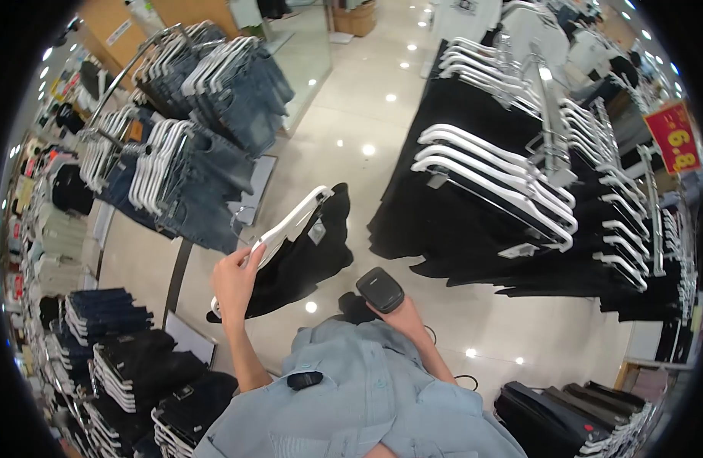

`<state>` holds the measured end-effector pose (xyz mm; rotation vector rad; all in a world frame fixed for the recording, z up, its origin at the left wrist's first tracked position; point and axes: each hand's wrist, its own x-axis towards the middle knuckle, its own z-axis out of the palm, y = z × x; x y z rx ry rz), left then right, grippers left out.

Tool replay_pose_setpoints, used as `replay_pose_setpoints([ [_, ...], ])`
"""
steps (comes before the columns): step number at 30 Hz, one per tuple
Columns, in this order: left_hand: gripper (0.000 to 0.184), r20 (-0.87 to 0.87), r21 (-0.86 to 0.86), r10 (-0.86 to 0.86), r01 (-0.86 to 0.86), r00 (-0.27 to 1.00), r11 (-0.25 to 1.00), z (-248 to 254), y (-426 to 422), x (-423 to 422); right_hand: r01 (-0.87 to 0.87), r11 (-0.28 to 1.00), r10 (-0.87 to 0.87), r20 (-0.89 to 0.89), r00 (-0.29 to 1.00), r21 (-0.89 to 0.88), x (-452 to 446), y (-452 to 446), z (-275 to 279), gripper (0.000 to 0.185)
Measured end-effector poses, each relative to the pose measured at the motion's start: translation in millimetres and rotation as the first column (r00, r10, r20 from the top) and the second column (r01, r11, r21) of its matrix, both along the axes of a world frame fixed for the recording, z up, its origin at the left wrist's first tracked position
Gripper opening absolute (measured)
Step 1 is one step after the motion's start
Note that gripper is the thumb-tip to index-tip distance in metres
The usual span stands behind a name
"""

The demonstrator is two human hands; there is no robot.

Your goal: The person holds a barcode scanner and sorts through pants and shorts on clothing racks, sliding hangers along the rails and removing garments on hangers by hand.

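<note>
My left hand (235, 284) is closed around a white hanger (290, 217), holding it up at a slant in front of me. From it hangs a black garment (321, 263) with a pale tag (317, 232) near its upper edge; whether it is trousers or a skirt, I cannot tell. My right hand (399, 314) grips a black handheld scanner (379, 288), its broad head tilted up toward me and apart from the tag. The fingers beneath the scanner are mostly hidden.
At right, a metal rack (548, 114) carries black garments (458, 206) on white hangers (496, 179). Denim shorts (240, 95) hang on a rack at left. Folded-over dark clothes (149, 366) hang low at left, more dark clothes (546, 416) at lower right. A red price sign (674, 137) stands far right.
</note>
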<state>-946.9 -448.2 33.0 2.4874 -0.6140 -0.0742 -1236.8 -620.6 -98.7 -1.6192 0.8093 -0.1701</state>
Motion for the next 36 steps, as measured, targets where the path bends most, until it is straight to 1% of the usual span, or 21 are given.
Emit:
replay_pose_setpoints([
  [1,0.042,0.016,0.009,-0.027,0.026,1.000,1.000,-2.0,-1.0,-1.9,0.031,0.999,-0.031,-0.003,1.000,0.028,-8.1,2.0,-1.3,0.040],
  [3,0.038,0.009,0.041,-0.088,0.087,0.996,0.995,-2.8,0.4,0.3,0.112,0.993,-0.111,0.032,0.993,-0.031,-24.6,3.5,-6.0,0.039],
  [5,0.037,0.006,0.053,-0.149,0.149,0.989,0.987,8.8,4.3,1.1,0.196,0.977,-0.190,0.080,0.979,-0.080,-37.6,0.7,-4.3,0.038],
  [8,0.035,0.012,0.090,-0.262,0.260,0.965,0.961,28.5,10.7,-3.4,0.279,0.958,-0.272,0.101,0.957,-0.063,-57.6,-6.0,13.2,0.039],
  [9,0.033,0.010,0.110,-0.316,0.313,0.949,0.943,33.6,13.4,-4.2,0.310,0.949,-0.297,0.163,0.941,-0.058,-60.3,-8.2,24.4,0.040],
  [10,0.032,0.015,0.066,-0.360,0.358,0.933,0.931,37.0,13.3,-9.1,0.338,0.940,-0.319,0.223,0.921,-0.050,-64.0,-8.4,29.5,0.040],
  [11,0.031,0.042,0.080,-0.422,0.418,0.906,0.905,42.4,11.1,-13.3,0.347,0.935,-0.331,0.174,0.928,-0.073,-68.7,-8.2,22.6,0.038],
  [13,0.033,0.062,0.094,-0.541,0.535,0.839,0.840,48.8,2.2,-19.8,0.403,0.912,-0.378,0.222,0.899,-0.079,-68.6,-3.5,34.7,0.036],
  [14,0.033,0.067,0.094,-0.552,0.546,0.831,0.833,52.0,-4.7,-24.3,0.434,0.896,-0.399,0.260,0.879,-0.091,-69.2,-1.8,42.0,0.033],
  [15,0.035,0.066,0.147,-0.624,0.611,0.779,0.778,58.0,-15.3,-30.7,0.444,0.891,-0.407,0.265,0.874,-0.094,-70.6,1.7,46.3,0.033],
  [17,0.039,0.094,0.207,-0.735,0.709,0.672,0.674,65.2,-37.7,-43.6,0.415,0.894,-0.361,0.275,0.891,-0.171,-73.0,12.3,50.4,0.029],
  [18,0.039,0.099,0.204,-0.741,0.715,0.664,0.669,67.1,-48.4,-49.7,0.424,0.888,-0.368,0.278,0.887,-0.176,-73.1,17.7,49.3,0.029],
  [20,0.038,0.069,0.104,-0.816,0.810,0.573,0.578,70.5,-69.5,-60.8,0.451,0.794,-0.390,0.226,0.892,-0.407,-72.2,28.6,44.3,0.027],
  [21,0.037,0.090,0.118,-0.842,0.834,0.532,0.539,74.8,-79.2,-67.2,0.517,0.793,-0.441,0.283,0.852,-0.322,-72.1,31.1,45.1,0.024],
  [22,0.037,0.100,0.112,-0.848,0.841,0.520,0.529,78.1,-88.8,-72.6,0.528,0.782,-0.449,0.288,0.846,-0.331,-74.3,31.1,48.3,0.024],
  [24,0.035,0.188,0.089,-0.874,0.879,0.447,0.469,83.0,-105.6,-84.0,0.687,0.722,-0.648,0.432,0.628,0.085,-81.1,31.7,61.8,0.019],
  [26,0.035,0.235,0.056,-0.882,0.900,0.409,0.432,87.9,-122.5,-97.2,0.731,0.682,-0.650,0.476,0.593,0.022,-89.6,20.6,74.6,0.013],
  [28,0.035,0.280,0.020,-0.882,0.916,0.379,0.400,89.1,-138.1,-111.2,0.821,0.567,-0.729,0.426,0.536,-0.063,-98.4,8.5,86.7,0.008],
  [30,0.034,0.279,0.032,-0.898,0.932,0.340,0.362,88.5,-153.5,-125.9,0.843,0.532,-0.739,0.440,0.510,-0.083,-104.5,-2.9,102.2,0.006],
  [32,0.035,0.293,0.018,-0.902,0.941,0.319,0.338,91.8,-170.0,-138.2,0.907,0.420,-0.791,0.482,0.377,-0.021,-107.8,-15.4,110.9,0.006],
  [36,0.036,0.332,-0.008,-0.899,0.954,0.285,0.299,87.3,-211.3,-149.7,0.941,0.331,-0.774,0.552,0.310,-0.065,-110.4,-45.1,123.3,0.007],
])
